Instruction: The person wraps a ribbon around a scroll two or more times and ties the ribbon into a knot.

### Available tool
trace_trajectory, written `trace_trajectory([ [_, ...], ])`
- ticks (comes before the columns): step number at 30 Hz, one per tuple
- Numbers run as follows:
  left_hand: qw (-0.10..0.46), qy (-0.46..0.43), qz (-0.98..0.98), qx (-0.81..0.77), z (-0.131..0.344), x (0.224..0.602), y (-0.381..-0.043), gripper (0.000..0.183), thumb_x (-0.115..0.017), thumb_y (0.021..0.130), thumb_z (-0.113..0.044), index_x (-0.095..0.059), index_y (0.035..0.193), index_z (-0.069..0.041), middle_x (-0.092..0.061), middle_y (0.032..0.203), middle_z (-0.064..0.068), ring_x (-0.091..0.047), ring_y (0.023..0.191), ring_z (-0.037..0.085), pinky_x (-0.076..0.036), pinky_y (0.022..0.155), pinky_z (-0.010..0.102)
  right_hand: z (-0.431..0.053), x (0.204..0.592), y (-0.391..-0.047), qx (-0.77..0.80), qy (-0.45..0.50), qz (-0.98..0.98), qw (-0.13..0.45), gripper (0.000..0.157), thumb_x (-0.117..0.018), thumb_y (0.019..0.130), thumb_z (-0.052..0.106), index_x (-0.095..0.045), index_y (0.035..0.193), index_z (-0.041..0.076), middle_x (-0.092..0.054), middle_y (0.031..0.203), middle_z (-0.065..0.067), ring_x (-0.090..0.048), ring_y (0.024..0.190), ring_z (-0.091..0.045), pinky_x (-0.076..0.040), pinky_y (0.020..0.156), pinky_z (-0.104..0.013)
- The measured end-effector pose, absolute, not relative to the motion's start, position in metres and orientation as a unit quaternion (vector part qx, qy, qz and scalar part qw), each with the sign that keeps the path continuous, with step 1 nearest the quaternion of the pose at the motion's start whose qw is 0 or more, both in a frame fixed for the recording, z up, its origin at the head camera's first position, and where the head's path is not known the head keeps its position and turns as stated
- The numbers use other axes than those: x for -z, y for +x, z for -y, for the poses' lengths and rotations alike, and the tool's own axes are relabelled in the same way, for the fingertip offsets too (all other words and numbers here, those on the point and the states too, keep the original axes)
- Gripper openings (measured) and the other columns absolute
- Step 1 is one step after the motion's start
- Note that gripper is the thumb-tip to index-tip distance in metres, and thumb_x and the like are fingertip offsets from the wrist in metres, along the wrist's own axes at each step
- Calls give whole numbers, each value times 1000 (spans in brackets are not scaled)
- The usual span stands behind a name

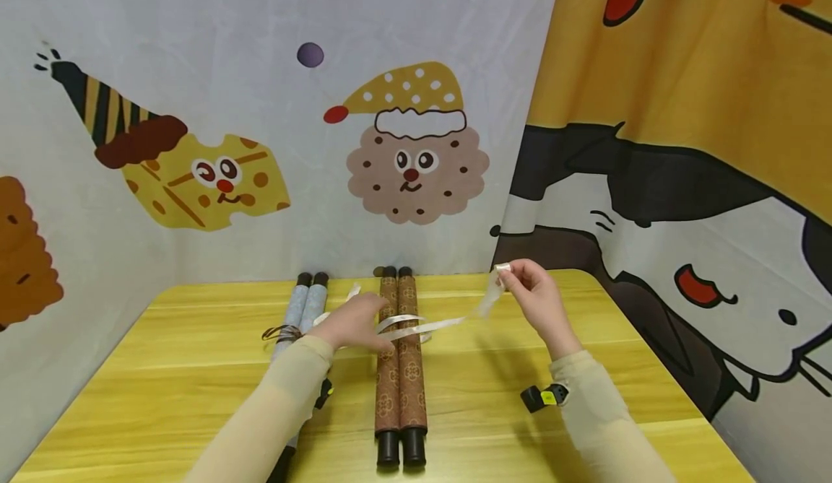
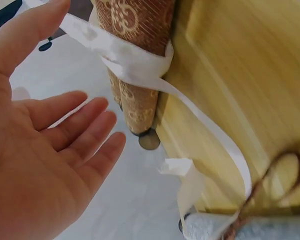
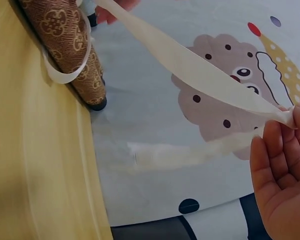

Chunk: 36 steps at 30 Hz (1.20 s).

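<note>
A brown patterned scroll [image 1: 412, 382], rolled from both ends into two side-by-side rolls with black knobs, lies lengthwise on the table. White ribbon [image 2: 135, 65] wraps around its middle. My right hand [image 1: 538, 304], raised to the right of the scroll, pinches the ribbon between thumb and fingers, and a loose tail [image 3: 165, 156] hangs from the pinch. From there the ribbon runs taut back to the scroll. Over the scroll's left side hovers my left hand [image 1: 354, 322], its fingers relaxed and apart, palm facing the ribbon [image 2: 85, 37]. Another ribbon end trails leftward from the wrap.
Left of the brown scroll lies a light blue scroll [image 1: 315, 301], tied with a brown cord [image 1: 283, 333] and partly hidden under my left arm. The yellow wood-grain table [image 1: 494, 425] ends at a printed cloth backdrop [image 1: 312, 180]. A yellow curtain [image 1: 702, 71] hangs at right.
</note>
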<state>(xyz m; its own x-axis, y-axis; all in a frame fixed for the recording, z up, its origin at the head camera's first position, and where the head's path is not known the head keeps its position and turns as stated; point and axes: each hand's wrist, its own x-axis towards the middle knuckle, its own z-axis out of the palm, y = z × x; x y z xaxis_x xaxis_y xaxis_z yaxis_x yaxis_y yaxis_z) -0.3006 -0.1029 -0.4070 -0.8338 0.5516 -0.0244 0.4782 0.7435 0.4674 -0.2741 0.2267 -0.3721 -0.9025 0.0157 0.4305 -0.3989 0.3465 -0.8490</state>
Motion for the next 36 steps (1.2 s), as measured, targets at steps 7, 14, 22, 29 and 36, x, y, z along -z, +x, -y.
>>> trace_trajectory([
  [7, 80, 274, -939, -192, 82, 410, -310, 98, -88, 72, -43, -42, 146, 3, -42, 148, 20, -35, 138, 39, -33, 110, 50, -228, 368, -277, -593, 101, 771, 210, 25, -62, 100, 15, -63, 102, -9, -66, 91, -5, -59, 79, -9, -53, 74, -19],
  [14, 84, 269, -950, -134, 67, 414, -316, 68, -83, 75, -24, -56, 134, -2, -55, 131, 13, -49, 120, 34, -45, 95, 46, -229, 368, -277, -625, 87, 745, 218, 24, -62, 99, 13, -62, 104, -10, -68, 92, -2, -60, 81, -10, -52, 75, -19],
  [22, 31, 256, -960, -104, 56, 425, -319, 29, -81, 74, -10, -63, 96, -12, -57, 87, 2, -50, 83, 25, -45, 72, 41, -227, 369, -278, -616, 67, 757, 207, 25, -64, 98, 16, -63, 104, -8, -67, 90, -1, -59, 80, -9, -51, 74, -19],
  [29, 11, 243, -959, -147, 59, 422, -318, 24, -73, 76, -1, -52, 72, -13, -46, 66, -1, -40, 61, 18, -37, 57, 33, -223, 369, -277, -613, 78, 759, 204, 27, -64, 99, 18, -63, 103, -9, -66, 89, -1, -58, 79, -10, -51, 75, -19],
  [36, 67, 270, -915, -291, 74, 401, -314, 22, -65, 82, 3, -59, 65, -11, -41, 57, -5, -31, 52, 12, -30, 53, 27, -224, 369, -280, -637, 89, 736, 213, 25, -62, 99, 12, -59, 103, -13, -66, 89, -1, -60, 79, -10, -54, 75, -23],
])
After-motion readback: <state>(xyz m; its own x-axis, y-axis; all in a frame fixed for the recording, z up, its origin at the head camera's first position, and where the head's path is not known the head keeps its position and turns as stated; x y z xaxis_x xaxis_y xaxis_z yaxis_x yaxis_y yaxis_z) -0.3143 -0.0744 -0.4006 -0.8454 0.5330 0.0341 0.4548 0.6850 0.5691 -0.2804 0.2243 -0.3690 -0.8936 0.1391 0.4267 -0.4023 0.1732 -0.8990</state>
